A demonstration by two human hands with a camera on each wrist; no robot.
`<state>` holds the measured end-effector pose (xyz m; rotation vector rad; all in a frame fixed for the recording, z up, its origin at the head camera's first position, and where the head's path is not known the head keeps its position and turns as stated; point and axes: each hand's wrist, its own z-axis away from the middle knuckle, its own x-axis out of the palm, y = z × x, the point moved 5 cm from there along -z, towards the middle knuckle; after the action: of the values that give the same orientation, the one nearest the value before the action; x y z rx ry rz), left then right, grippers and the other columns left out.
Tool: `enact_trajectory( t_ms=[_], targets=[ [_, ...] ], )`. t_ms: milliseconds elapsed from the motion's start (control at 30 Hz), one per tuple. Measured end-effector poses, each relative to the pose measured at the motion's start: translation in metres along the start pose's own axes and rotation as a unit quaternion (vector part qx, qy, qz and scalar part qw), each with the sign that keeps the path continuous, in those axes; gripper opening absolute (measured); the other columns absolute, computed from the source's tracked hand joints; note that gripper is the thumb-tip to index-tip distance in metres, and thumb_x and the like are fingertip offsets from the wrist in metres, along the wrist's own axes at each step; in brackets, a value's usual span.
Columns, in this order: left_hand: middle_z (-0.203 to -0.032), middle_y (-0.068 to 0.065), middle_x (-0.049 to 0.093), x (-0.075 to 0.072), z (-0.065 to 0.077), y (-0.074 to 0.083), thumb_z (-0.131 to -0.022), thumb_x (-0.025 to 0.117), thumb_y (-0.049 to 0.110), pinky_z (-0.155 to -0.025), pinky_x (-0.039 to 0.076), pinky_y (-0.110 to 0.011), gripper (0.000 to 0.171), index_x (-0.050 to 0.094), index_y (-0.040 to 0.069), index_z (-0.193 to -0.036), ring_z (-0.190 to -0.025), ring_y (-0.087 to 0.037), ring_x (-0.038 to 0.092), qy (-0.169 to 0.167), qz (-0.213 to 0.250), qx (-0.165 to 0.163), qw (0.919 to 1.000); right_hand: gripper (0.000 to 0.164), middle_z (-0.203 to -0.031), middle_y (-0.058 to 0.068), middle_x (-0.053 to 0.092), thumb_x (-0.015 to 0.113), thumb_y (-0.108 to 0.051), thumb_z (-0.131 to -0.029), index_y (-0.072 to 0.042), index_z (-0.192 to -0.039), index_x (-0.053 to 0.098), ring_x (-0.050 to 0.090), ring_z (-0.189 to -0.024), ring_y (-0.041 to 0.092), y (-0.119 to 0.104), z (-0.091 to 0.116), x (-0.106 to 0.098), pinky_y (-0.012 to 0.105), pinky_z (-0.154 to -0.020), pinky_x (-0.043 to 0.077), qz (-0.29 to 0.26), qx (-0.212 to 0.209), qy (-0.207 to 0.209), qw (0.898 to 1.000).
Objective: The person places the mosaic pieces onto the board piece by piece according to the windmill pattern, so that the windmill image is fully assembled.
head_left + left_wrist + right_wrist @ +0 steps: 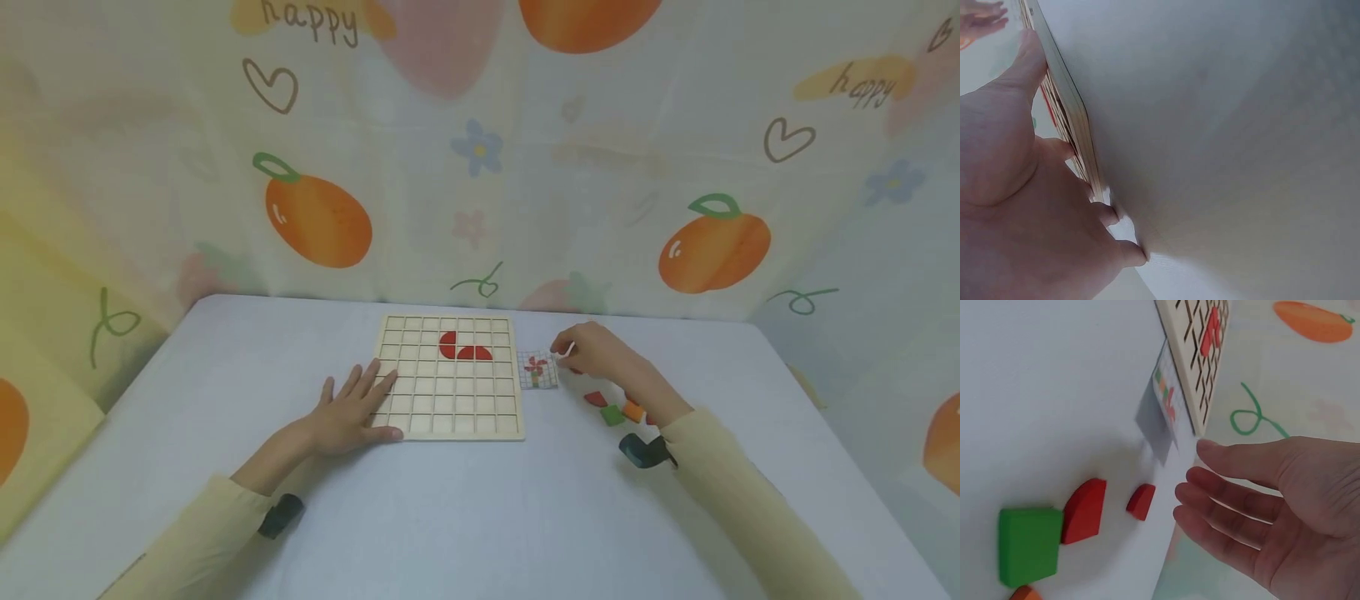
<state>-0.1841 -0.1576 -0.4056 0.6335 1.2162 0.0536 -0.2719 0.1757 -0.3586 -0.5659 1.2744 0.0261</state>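
Observation:
My left hand (348, 421) lies with spread fingers on the left edge of a pale wooden grid board (446, 408). Its thumb touches the board's front left corner. On the board are two red pieces, a red half-round pair (474, 353) and another red curved pair (447, 345). A small card with a red flower picture (536, 382) is beside the board's right edge. My right hand (596, 348) hovers right of that card, fingers loosely bent; in the right wrist view nothing shows between them. Below it lies a small red quarter-round block (1141, 502).
Right of the card, under the right forearm, are loose blocks: a red quarter-round (596, 399), a green square (612, 415), an orange one (633, 411) and more red partly hidden. A white-covered table (450, 517) meets a fruit-print curtain (405, 208) behind.

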Motion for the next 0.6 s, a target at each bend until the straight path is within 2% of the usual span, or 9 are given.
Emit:
enact_trajectory(
  t_ms=[133, 233, 467, 600],
  targets=[
    [-0.16, -0.028, -0.001, 0.001, -0.001, -0.001, -0.091, 0.063, 0.052, -0.107, -0.007, -0.072, 0.094, 0.017, 0.003, -0.156, -0.144, -0.052, -0.004, 0.0, -0.002, -0.002, 1.0, 0.023, -0.108, 0.013, 0.071, 0.07, -0.002, -0.089, -0.001, -0.112, 0.072, 0.065, -0.093, 0.024, 0.007, 0.011, 0.002, 0.036, -0.084, 0.055, -0.007, -0.007, -0.01, 1.0],
    [-0.161, -0.027, -0.002, 0.002, -0.002, -0.001, -0.09, 0.062, 0.053, -0.107, -0.007, -0.072, 0.094, 0.017, 0.004, -0.156, -0.144, -0.052, -0.004, 0.0, -0.005, -0.002, 1.0, 0.024, -0.108, 0.013, 0.071, 0.071, -0.003, -0.088, -0.001, -0.112, 0.072, 0.064, -0.098, 0.027, 0.013, 0.021, 0.003, 0.04, -0.089, 0.053, -0.018, -0.005, -0.013, 1.0],
    [-0.16, -0.028, -0.002, 0.001, -0.001, -0.001, -0.091, 0.063, 0.052, -0.106, -0.007, -0.072, 0.094, 0.017, 0.003, -0.156, -0.144, -0.052, -0.004, 0.001, -0.002, 0.002, 1.0, 0.028, -0.111, 0.009, 0.069, 0.072, -0.006, -0.089, -0.005, -0.117, 0.07, 0.063, -0.098, 0.025, 0.028, 0.039, 0.008, 0.037, -0.084, 0.055, -0.054, 0.039, -0.027, 0.997],
    [-0.16, -0.028, -0.001, 0.001, -0.001, 0.0, -0.09, 0.063, 0.052, -0.106, -0.007, -0.072, 0.094, 0.017, 0.003, -0.156, -0.144, -0.052, -0.004, 0.001, -0.002, -0.001, 1.0, 0.025, -0.104, 0.007, 0.07, 0.073, -0.006, -0.088, -0.005, -0.113, 0.072, 0.061, -0.094, 0.024, 0.034, 0.044, 0.01, 0.035, -0.081, 0.056, -0.053, 0.036, -0.03, 0.997]
  ],
)
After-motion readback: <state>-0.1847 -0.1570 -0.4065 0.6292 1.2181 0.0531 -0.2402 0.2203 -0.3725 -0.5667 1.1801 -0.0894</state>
